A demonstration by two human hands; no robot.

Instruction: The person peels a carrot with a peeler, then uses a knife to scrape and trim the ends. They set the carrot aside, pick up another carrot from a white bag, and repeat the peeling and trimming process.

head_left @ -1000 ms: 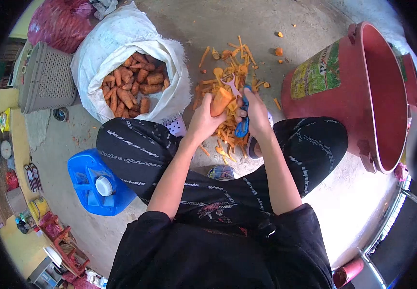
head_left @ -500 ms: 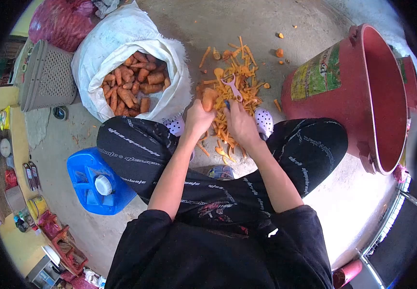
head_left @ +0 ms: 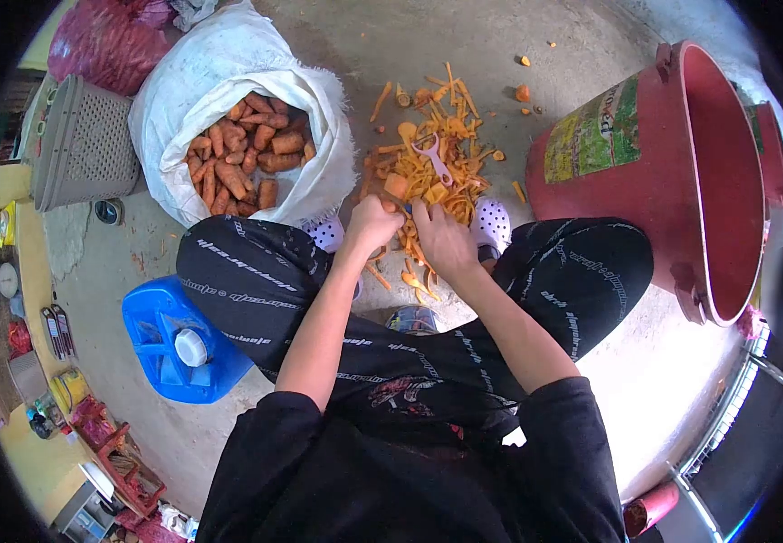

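carrot (head_left: 396, 186) held in curled left hand (head_left: 372, 225); right hand (head_left: 446, 241) closed around mostly hidden blue handle (head_left: 408, 209); peeler (head_left: 439, 166) on peelings (head_left: 460, 138).

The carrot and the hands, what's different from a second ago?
The left hand shifted slightly left, keeping the carrot. The right hand moved left and down the picture; the blue knife it held up is now mostly hidden. The pink peeler stayed on the peelings.
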